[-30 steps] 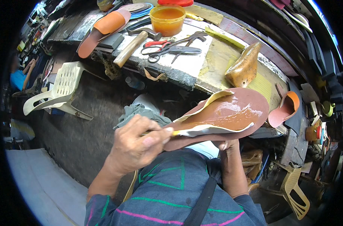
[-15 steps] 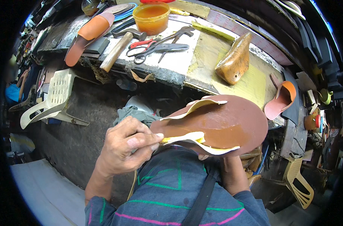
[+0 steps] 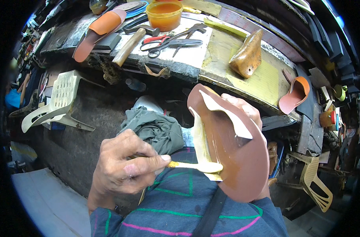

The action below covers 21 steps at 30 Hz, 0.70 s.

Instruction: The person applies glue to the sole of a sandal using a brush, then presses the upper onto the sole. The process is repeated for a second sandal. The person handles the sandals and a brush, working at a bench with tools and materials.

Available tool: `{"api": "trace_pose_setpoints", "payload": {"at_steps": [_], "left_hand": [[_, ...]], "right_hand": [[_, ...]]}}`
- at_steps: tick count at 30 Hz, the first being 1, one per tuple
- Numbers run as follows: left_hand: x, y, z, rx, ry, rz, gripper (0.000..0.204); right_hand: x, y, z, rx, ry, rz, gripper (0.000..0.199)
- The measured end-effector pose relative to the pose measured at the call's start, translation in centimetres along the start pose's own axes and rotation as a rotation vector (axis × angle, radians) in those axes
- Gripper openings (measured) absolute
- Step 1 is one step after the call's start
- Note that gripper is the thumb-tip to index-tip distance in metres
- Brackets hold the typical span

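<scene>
My left hand [image 3: 128, 160] pinches the handle of a small yellowish glue brush [image 3: 187, 166]. The brush's pale, coated head rests on the near flap of a brown slipper [image 3: 249, 168], which is held sole side up. Two whitish flaps fold in over the slipper's underside, and a wet, glossy brown film covers part of the area between them. My right hand [image 3: 245, 108] grips the slipper from behind; its fingers show at the far edge, while the palm and thumb are hidden.
On the bench stand a tub of amber glue [image 3: 164, 17], a hammer [image 3: 130, 45], scissors [image 3: 172, 45], pincers [image 3: 193, 31] and a wooden shoe last [image 3: 247, 57]. Orange-strapped slippers lie left [image 3: 103, 29] and right [image 3: 296, 94]. A plastic chair [image 3: 65, 98] and grey-green cloth [image 3: 154, 128] are lower.
My right hand has turned the slipper from nearly sideways to steeply upright, its fingers now showing at the far edge. The brush has moved along the near flap to its end.
</scene>
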<state>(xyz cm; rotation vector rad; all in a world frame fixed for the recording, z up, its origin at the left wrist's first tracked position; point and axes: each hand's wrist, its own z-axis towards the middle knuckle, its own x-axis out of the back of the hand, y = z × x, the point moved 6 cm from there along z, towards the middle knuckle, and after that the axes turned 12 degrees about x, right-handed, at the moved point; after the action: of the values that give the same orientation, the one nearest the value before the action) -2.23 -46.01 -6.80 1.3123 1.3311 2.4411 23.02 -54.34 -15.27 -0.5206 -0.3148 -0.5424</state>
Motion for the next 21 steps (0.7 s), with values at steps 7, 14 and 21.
{"api": "trace_pose_setpoints", "payload": {"at_steps": [7,14,21], "left_hand": [[-0.3,-3.7,-0.3,0.069,0.017,-0.042,0.030],[-0.3,-4.9,1.5,0.042,0.060,0.140,0.032],[1.1,-4.1,3.3,0.031,0.252,0.364,0.020]], "right_hand": [[-0.3,-0.3,0.4,0.029,0.031,-0.012,0.061],[-0.6,-1.0,0.6,0.094,0.098,-0.047,0.060],[0.0,-1.5,1.1,0.088,0.101,-0.093,0.054]]}}
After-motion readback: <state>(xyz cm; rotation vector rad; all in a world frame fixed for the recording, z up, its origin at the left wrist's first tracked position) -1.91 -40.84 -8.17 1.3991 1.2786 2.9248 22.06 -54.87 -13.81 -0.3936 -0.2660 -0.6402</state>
